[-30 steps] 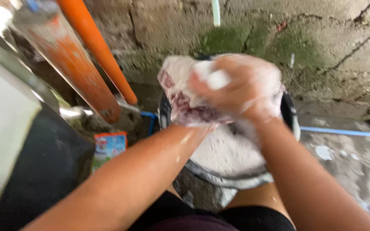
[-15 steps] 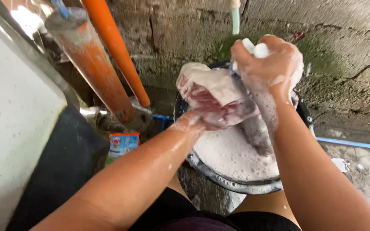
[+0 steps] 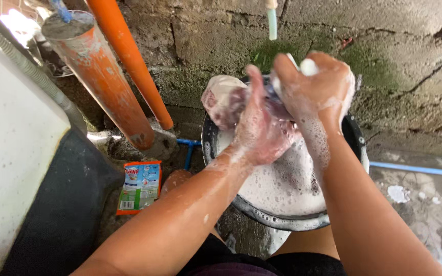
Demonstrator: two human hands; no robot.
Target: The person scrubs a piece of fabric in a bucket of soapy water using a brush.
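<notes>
Two soapy hands are kept raised over a round dark basin of white suds [image 3: 282, 189], with a wet pink-and-white cloth [image 3: 221, 99] held between them.

The cloth is held above the basin, so drips and foam fall back into the suds. The left hand [image 3: 259, 128] is spread with its fingers pressed flat against the cloth, bracing it; the right hand [image 3: 315, 87] is closed tight on a bunched end. An orange plastic pipe [image 3: 129, 61] and a small blue-and-orange sachet [image 3: 140, 186] are left to the side, on the wet concrete floor [image 3: 415, 199].
</notes>
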